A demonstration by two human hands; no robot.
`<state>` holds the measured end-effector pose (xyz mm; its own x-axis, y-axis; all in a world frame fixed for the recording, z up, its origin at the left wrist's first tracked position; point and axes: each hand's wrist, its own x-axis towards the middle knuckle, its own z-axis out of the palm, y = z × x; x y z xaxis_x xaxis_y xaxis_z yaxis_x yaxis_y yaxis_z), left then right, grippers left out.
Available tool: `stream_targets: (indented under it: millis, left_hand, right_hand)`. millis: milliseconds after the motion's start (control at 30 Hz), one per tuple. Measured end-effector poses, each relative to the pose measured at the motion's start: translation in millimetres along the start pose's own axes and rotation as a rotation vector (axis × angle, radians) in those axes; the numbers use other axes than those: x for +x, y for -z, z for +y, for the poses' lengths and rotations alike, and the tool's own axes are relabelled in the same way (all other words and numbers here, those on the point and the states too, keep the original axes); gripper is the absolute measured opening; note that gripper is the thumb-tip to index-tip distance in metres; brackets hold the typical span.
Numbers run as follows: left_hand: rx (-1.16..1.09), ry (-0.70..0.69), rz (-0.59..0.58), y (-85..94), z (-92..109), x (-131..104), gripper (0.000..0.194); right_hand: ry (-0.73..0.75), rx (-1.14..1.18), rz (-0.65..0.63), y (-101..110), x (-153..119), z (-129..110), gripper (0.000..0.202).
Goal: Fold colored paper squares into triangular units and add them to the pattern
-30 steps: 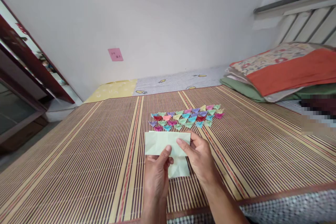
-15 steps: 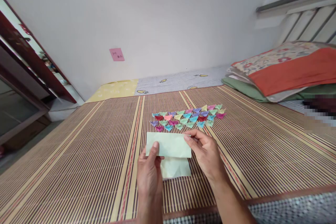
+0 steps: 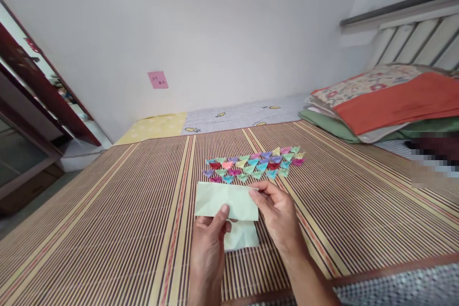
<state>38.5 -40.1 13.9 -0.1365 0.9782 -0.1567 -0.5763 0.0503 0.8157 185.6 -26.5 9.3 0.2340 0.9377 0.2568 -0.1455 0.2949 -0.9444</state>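
A pale green sheet of paper (image 3: 215,198), folded in half lengthwise, is held up between both hands. My left hand (image 3: 211,244) pinches its lower edge, thumb in front and fingers behind. At the upper right corner, my right hand (image 3: 278,213) grips it between thumb and fingers. Beneath it, more pale green paper (image 3: 244,235) lies on the striped mat (image 3: 143,220), partly covered by the held sheet and my left hand. Just beyond stand several rows of small folded paper boats (image 3: 253,165) in many colours.
Folded bedding (image 3: 394,100) in orange, floral and green is piled at the right, by a white slatted headboard (image 3: 412,40). A pink note (image 3: 158,80) is stuck on the white wall (image 3: 233,33). Patterned cloth (image 3: 229,117) runs along the wall; a doorway opens at far left.
My left thumb has slid right along the paper's lower edge, from near its left end to about the middle. My right hand keeps its corner grip. The view has shifted slightly.
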Motion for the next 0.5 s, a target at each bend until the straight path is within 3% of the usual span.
stream_targets:
  millis: [133,300,367,500]
  left_hand:
    - [0.1,-0.119,0.118,2.4,-5,2,0.04]
    - [0.119,-0.147,0.134,2.6,-5,4,0.043]
    - [0.069,-0.147,0.14,0.2,-3,4,0.039]
    - [-0.026,-0.089,0.141,-1.1,3,4,0.041]
  right_hand:
    - [0.029,-0.023,0.003,-1,1,-4,0.021]
    - [0.075,-0.032,0.007,4,4,-5,0.014]
    - [0.111,-0.042,-0.03,9,6,-6,0.013]
    - [0.236,-0.177,-0.208,20,8,-15,0.034]
